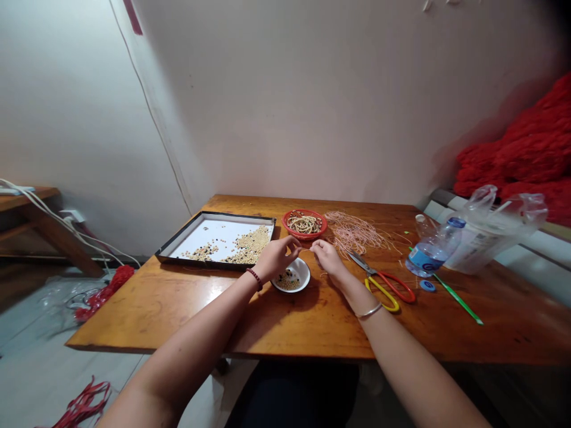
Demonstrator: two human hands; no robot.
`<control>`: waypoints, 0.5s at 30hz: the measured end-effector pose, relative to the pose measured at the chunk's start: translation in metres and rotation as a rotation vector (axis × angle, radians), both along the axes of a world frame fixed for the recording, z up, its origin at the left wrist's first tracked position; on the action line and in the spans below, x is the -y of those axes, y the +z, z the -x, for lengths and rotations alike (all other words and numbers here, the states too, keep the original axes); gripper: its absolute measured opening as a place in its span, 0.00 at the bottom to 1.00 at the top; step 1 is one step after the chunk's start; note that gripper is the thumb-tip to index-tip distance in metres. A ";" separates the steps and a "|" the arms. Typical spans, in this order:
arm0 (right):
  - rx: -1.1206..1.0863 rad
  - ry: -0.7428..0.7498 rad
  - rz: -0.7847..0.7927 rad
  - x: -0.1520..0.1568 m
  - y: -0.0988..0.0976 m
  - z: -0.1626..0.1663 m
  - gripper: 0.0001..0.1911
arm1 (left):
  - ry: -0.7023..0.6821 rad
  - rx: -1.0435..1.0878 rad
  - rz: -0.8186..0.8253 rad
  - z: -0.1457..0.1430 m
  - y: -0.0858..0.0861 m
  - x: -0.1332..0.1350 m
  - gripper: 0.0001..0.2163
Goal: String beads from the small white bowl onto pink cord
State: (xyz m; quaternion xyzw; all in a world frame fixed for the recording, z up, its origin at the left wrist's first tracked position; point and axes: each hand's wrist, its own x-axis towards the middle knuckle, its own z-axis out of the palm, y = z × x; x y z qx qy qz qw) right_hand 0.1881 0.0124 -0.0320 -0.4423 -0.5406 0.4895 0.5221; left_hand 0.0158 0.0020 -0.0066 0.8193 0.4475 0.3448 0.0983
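Above a small white bowl (pixel 304 274) with several beads in it, my left hand (pixel 277 258) and my right hand (pixel 329 259) face each other with fingertips pinched. What looks like a thin pale cord (pixel 305 248) runs between them, one part in each pinch. Whether a bead is on it is too small to tell. Left of my left hand lies a shallow black-rimmed tray (pixel 178 239), with tan and dark beads (pixel 252 242) spread over its white bottom. Just beyond my hands, a red basket (pixel 285 229) holds beaded strings (pixel 306 222).
Loose pink cords (pixel 354 232) lie behind my right hand. Scissors (pixel 379 284) with red and yellow handles rest to its right. Farther right are a water bottle (pixel 432 252), its blue cap (pixel 427 286), a green pen-like tool (pixel 461 303) and a plastic bag (pixel 504 220). A wall rises behind the table.
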 end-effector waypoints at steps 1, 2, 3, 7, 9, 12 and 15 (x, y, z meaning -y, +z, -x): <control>-0.016 0.007 0.013 0.001 0.001 0.000 0.07 | -0.015 0.041 0.035 0.000 0.001 -0.001 0.10; -0.027 0.017 0.025 0.001 0.002 0.000 0.07 | -0.037 0.084 0.065 0.000 0.001 -0.001 0.11; -0.031 0.027 0.036 0.002 0.003 0.000 0.07 | -0.062 0.127 0.090 -0.001 0.001 -0.002 0.12; 0.027 0.060 0.004 0.005 0.005 -0.001 0.13 | -0.138 0.266 0.175 -0.002 0.000 -0.005 0.15; 0.071 0.048 -0.056 0.007 0.006 -0.001 0.16 | -0.171 0.324 0.219 -0.002 -0.001 -0.007 0.15; 0.122 -0.007 -0.142 0.008 0.008 0.000 0.20 | -0.204 0.406 0.267 -0.001 -0.001 -0.009 0.16; 0.172 -0.058 -0.224 0.007 0.009 -0.001 0.22 | -0.213 0.451 0.300 -0.001 -0.001 -0.011 0.16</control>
